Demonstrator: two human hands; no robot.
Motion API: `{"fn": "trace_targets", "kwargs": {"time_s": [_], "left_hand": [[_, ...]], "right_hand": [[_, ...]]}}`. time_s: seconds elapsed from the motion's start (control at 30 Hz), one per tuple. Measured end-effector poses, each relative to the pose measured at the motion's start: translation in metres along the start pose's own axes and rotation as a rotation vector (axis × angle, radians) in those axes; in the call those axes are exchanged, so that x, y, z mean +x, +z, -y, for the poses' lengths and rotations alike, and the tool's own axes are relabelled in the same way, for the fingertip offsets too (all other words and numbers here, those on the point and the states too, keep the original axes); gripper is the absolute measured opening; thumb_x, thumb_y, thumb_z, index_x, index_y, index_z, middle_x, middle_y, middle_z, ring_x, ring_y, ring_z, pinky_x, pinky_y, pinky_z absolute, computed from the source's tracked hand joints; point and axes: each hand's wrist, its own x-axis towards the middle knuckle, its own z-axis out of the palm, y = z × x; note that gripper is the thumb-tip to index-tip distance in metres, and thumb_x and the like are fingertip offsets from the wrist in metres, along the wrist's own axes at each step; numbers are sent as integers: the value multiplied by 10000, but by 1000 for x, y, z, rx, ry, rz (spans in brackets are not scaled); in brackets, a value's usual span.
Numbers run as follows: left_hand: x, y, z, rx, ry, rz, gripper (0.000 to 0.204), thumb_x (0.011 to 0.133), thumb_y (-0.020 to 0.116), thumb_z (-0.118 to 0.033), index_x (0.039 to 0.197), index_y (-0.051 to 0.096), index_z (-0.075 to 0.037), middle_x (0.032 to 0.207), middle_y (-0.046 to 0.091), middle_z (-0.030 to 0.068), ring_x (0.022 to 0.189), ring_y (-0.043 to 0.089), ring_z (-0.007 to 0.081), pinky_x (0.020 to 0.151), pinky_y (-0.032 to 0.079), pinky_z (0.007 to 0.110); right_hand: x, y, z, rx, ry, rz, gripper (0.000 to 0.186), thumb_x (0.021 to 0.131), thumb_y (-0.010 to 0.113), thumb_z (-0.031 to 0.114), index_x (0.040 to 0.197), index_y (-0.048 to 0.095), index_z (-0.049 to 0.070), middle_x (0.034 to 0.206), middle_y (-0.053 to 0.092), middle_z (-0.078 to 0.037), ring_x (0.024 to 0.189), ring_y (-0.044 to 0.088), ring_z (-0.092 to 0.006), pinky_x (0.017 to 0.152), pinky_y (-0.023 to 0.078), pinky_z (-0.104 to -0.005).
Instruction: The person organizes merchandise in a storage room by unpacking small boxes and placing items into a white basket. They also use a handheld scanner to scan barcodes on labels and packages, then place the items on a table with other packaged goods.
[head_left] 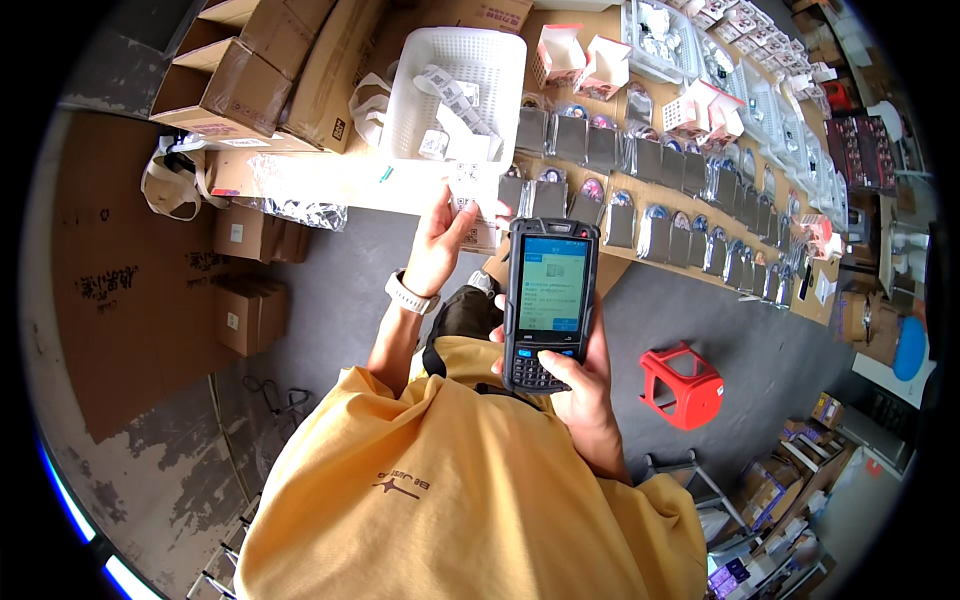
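Note:
My right hand (pixel 582 378) is wrapped round a black handheld barcode scanner (pixel 552 285) with a lit screen and a keypad, its thumb lying on the keys. Left of it, my left hand (pixel 440 238), with a pale watch (pixel 411 292) on the wrist, pinches a white strip of square-code labels (pixel 466 182) at the table edge. The strip runs up to a white plastic basket (pixel 401 105). Inside the basket lie more white label strips (pixel 462 108). The scanner's top end is close to the lower part of the held strip.
Rows of dark flat packets in clear wrapping (pixel 655 155) cover the table right of the basket, among open small boxes (pixel 604 67). Clear trays (pixel 665 40) stand behind. Cardboard boxes (pixel 245 85) are at the left. A red stool (pixel 683 385) stands on the floor at right.

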Motion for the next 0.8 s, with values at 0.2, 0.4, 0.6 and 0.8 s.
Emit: {"fn": "trace_targets", "kwargs": {"time_s": [0.2, 0.4, 0.6, 0.8], "left_hand": [[1, 0, -4, -61, 27, -25, 273, 1008, 436, -34, 1275, 428, 25, 1003, 658, 136, 902, 654, 201, 855, 520, 328], [0, -4, -5, -34, -18, -25, 213, 1029, 441, -76, 1219, 457, 20, 981, 662, 130, 876, 656, 199, 832, 526, 323], [1, -5, 8, -40, -45, -131, 214, 1031, 491, -154, 1140, 559, 17, 952, 681, 105, 839, 664, 173, 798, 532, 296], [3, -12, 20, -289, -159, -199, 272, 1034, 487, -253, 1111, 610, -24, 933, 712, 111, 812, 709, 200, 711, 565, 302]], "right_hand": [[1, -3, 1, -13, -14, -7, 827, 861, 561, 20, 1523, 75, 122, 1326, 490, -239, 1079, 629, -374, 815, 594, -471], [1, -3, 2, -14, -42, -2, 827, 859, 563, 16, 1523, 81, 125, 1322, 493, -234, 1083, 626, -369, 813, 595, -467], [2, -3, 4, -17, -46, -6, 816, 860, 564, 18, 1518, 95, 122, 1322, 495, -238, 1084, 628, -366, 814, 595, -463], [0, -3, 1, -13, -42, -19, 812, 858, 563, 15, 1518, 101, 122, 1326, 496, -259, 1080, 633, -371, 809, 597, -461]]}}
